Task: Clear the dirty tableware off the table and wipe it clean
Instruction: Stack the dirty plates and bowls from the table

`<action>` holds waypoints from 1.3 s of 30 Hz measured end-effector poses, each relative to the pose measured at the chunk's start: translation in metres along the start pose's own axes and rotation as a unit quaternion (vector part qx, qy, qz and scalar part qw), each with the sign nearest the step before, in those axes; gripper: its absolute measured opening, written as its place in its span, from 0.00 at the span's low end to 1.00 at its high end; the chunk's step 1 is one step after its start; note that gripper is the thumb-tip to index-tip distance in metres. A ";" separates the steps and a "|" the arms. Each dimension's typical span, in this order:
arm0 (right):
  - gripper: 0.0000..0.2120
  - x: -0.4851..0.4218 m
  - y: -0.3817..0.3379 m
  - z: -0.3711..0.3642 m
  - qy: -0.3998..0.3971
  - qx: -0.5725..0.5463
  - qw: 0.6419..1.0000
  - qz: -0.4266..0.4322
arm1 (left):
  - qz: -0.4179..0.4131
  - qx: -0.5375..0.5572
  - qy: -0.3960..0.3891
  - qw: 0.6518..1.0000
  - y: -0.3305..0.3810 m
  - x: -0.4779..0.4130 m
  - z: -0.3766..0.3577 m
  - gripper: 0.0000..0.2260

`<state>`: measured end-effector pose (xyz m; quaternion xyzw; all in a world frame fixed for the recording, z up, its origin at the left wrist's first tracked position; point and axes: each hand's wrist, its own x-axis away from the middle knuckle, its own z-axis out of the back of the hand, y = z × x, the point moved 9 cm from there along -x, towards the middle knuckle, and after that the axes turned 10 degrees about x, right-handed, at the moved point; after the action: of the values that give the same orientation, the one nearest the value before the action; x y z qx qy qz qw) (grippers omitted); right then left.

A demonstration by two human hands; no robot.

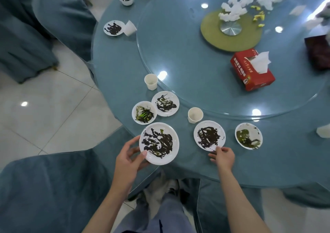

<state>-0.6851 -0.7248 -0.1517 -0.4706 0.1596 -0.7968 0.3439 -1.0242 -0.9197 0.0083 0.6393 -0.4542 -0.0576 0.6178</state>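
Blue round table [116, 68] fills the view, with a glass turntable [178, 54] at its centre. Nearer me than the turntable, at the table's edge, my left hand [128, 154] grips the big smeared plate [159, 143], thumb over its rim. My right hand [223, 155], loosely curled, touches the near rim of a second dirty plate [209, 135]; whether it pinches I cannot tell. That plate lies just ahead of my right hand, toward the turntable, so the right is nearer.

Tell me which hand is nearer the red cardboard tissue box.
Right. The right hand pinches a smeared white plate below-left of the red cardboard tissue box; the left hand grips a larger smeared plate farther left.
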 end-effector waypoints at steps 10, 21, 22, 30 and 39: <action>0.06 0.129 -0.010 0.047 0.076 -0.013 0.993 0.085 | 0.046 0.056 -0.069 0.995 -0.007 -0.013 0.022 0.21; 0.09 0.250 -0.037 -0.023 -0.039 -0.009 0.978 0.207 | 0.077 0.084 -0.149 0.982 0.005 0.000 0.040 0.22; 0.09 0.255 -0.039 -0.031 -0.045 -0.004 0.975 0.218 | 0.074 0.085 -0.151 0.982 0.008 0.000 0.042 0.23; 0.03 0.269 -0.066 -0.057 -0.003 0.041 0.956 0.291 | 0.048 0.078 -0.162 0.982 0.029 -0.004 0.054 0.24; 0.03 0.227 -0.104 -0.092 -0.060 0.122 0.935 0.328 | 0.027 0.036 -0.139 0.989 0.038 -0.045 0.044 0.22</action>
<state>-0.8787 -0.8154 0.0067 -0.3935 0.1858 -0.6231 0.6500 -1.0972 -0.9160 0.0082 0.6347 -0.5546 -0.1129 0.5261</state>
